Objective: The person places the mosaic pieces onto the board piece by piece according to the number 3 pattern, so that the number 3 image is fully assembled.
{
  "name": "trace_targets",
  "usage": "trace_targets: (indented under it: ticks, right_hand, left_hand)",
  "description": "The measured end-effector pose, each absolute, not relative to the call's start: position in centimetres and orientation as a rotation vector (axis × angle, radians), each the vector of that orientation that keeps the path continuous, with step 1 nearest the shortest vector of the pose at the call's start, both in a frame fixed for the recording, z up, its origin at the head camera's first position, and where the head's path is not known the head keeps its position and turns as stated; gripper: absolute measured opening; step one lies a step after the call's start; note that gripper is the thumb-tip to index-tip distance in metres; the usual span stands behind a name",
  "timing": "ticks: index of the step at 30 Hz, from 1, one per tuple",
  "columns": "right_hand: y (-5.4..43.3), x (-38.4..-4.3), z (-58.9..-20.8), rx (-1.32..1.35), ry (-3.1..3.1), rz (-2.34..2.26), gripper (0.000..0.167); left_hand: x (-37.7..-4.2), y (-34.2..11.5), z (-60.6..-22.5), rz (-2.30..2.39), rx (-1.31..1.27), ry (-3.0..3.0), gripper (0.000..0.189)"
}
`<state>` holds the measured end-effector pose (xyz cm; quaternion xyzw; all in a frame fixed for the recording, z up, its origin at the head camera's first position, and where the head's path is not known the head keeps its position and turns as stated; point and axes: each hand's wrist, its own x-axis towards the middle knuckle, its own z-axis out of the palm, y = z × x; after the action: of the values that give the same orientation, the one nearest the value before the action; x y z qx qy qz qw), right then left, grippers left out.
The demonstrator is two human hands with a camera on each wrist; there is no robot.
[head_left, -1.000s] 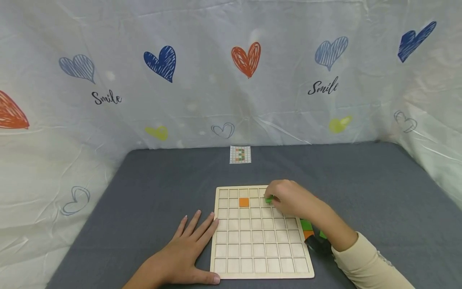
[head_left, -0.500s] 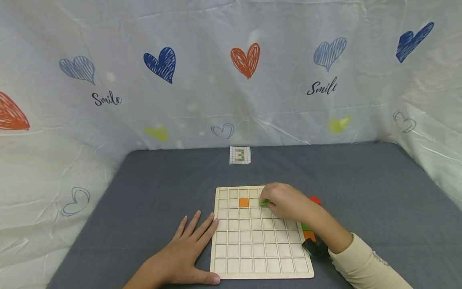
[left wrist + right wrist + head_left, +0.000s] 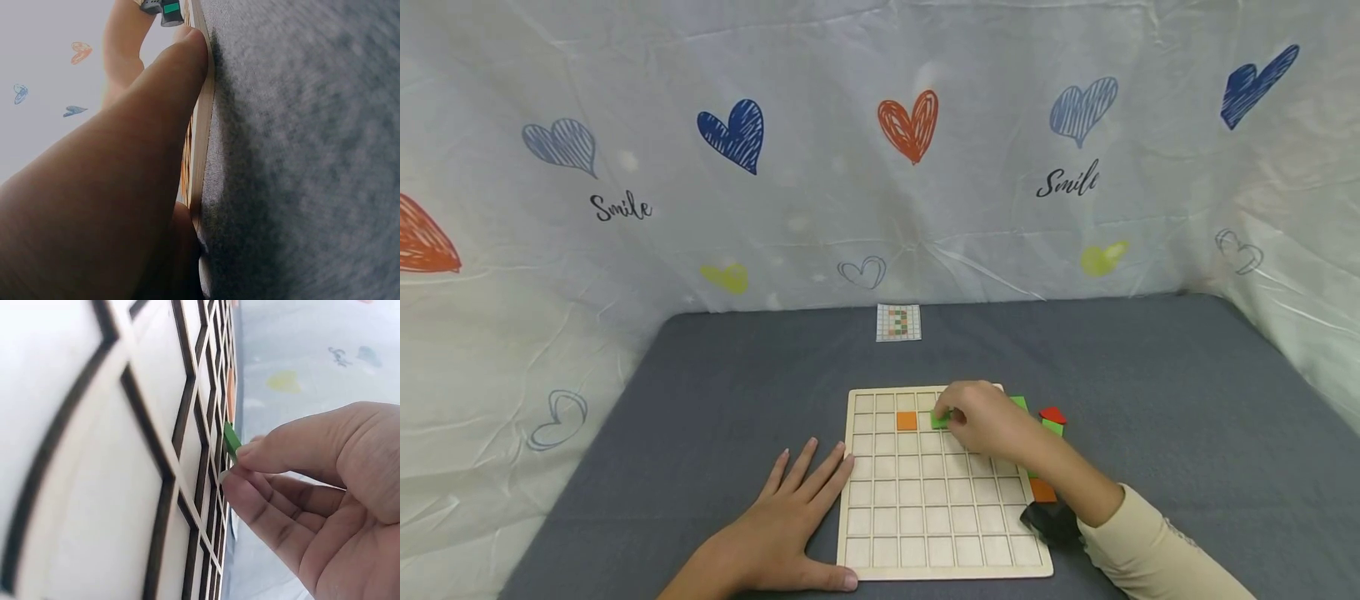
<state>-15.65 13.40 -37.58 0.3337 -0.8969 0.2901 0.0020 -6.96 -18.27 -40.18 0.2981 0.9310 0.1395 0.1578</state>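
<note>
A pale wooden grid board lies on the dark cloth, with an orange square tile set in one of its upper cells. My right hand pinches a green square tile between thumb and finger, two cells to the right of the orange one. In the right wrist view the green tile is tilted, one edge down at the grid. Spread flat, my left hand rests at the board's left edge, its fingertips and thumb touching the wood.
Right of the board lie loose tiles: a red one, a green one and an orange one, partly hidden by my right arm and its black wrist device. A small pattern card lies near the grey table's back edge.
My right hand has moved left over the board's upper rows, carrying the green tile closer to the orange one. More loose tiles show at the right. My left hand stays still.
</note>
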Motion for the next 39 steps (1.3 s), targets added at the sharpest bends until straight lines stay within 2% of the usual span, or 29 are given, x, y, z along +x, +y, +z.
trace_targets:
  ticks: [39]
  right_hand:
    - [12.69,-14.68,-37.34,1.192,-2.811,0.932,0.022]
  left_hand:
    - [-6.86,-18.09,-40.22,0.378,0.840,2.677,0.119]
